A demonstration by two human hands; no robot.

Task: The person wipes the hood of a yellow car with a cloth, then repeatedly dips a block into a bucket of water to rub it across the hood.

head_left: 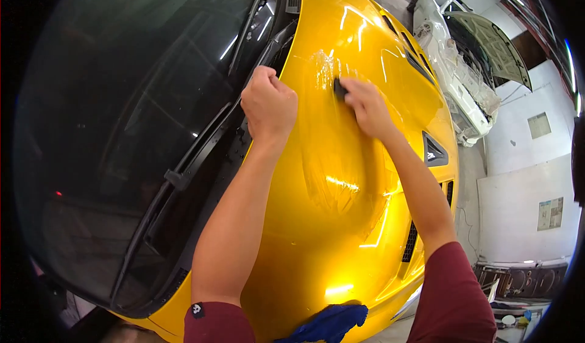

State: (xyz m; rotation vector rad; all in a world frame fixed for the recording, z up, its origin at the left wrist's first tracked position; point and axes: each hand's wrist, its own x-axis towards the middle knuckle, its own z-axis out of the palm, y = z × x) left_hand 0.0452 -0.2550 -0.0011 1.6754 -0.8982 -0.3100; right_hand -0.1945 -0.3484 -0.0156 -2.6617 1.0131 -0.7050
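Note:
My right hand (364,104) grips a small black block (340,89) against the glossy yellow car hood (286,221). Wet streaks and smears show on the paint around the block. Over the hood's windshield-side edge, my left hand (269,106) is closed in a fist; whether anything is inside it is hidden. A blue cloth (332,323) lies crumpled on the hood at the bottom of the view.
The dark windshield (122,117) and its wiper (201,148) fill the left side. At the upper right stands a white car body (454,68) with a raised hood (493,44). Black vents (409,242) line the yellow hood's right side.

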